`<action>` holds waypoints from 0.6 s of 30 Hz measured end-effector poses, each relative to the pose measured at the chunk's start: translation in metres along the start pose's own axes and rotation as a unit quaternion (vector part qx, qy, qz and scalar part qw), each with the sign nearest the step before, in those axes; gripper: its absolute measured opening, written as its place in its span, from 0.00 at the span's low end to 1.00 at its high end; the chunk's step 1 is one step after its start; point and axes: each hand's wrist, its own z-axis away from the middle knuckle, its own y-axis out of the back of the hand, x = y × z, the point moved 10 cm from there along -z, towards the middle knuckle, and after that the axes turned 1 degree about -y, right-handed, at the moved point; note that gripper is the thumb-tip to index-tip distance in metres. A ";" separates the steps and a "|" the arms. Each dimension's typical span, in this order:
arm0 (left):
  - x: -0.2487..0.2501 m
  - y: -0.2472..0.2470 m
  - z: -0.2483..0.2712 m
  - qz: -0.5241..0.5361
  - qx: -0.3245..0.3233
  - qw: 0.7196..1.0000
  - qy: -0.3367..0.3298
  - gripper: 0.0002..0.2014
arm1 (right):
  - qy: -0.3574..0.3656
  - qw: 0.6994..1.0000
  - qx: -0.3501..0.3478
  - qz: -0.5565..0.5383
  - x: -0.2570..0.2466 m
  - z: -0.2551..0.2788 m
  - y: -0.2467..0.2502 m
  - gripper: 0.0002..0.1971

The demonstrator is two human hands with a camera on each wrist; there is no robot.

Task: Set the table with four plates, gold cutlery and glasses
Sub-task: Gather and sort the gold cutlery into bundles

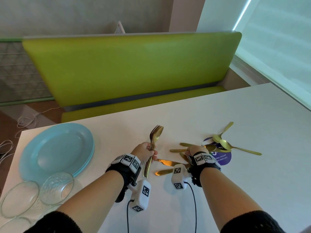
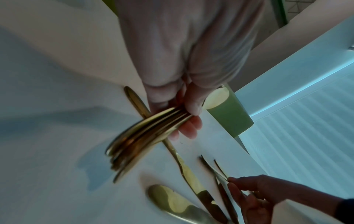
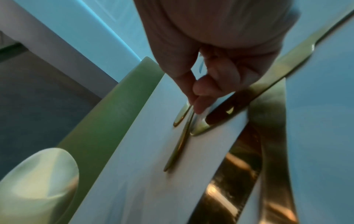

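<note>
Sorting stage; nothing is laid at a place setting yet. The blue plates (image 1: 55, 148) sit in one stack at the near left of the white table (image 1: 235, 115). Two glasses (image 1: 55, 189) stand just in front of the stack, close together; I cannot tell whether more are out of view.

The left hand (image 1: 144, 152) is wrapped around a bundle of gold forks (image 1: 154, 142), nested together, tines up and away from the person, handles pointing down toward the table. The left wrist view confirms thumb and fingers closed round the handles.

The right hand (image 1: 195, 151) is down on the loose knives (image 1: 166, 163) lying fanned on the table. In the right wrist view the fingertips (image 3: 199, 106) pinch the end of one thin gold handle (image 3: 180, 141), which lies low against the tabletop. Which piece it is, I cannot tell.

Gold spoons (image 1: 225, 145) lie crossed further right, partly over a round purple sticker (image 1: 222, 157) on the table.

Judgement: early in the task. Forks appear gathered; knives and spoons are unsorted; plates, glasses and all cutlery remain to be distributed to four places.

Surroundings: green bench (image 1: 131, 64) across the table, window blind (image 1: 277, 39) at right, white cables (image 1: 28, 120) on the floor at left. The overlapping knives and spoons may snag one another when lifted.
</note>
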 end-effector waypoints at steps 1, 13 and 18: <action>0.001 0.000 0.001 0.000 -0.001 1.000 0.001 0.09 | -0.021 0.996 -0.020 -0.085 0.004 0.001 -0.004 0.17; 0.002 0.006 0.032 0.025 -0.010 1.000 0.010 0.09 | 0.156 0.970 -0.177 -0.061 -0.036 0.089 -0.044 0.09; 0.002 0.004 0.061 0.055 -0.045 0.997 0.012 0.09 | 0.186 0.960 -0.211 -0.003 -0.035 0.133 -0.068 0.09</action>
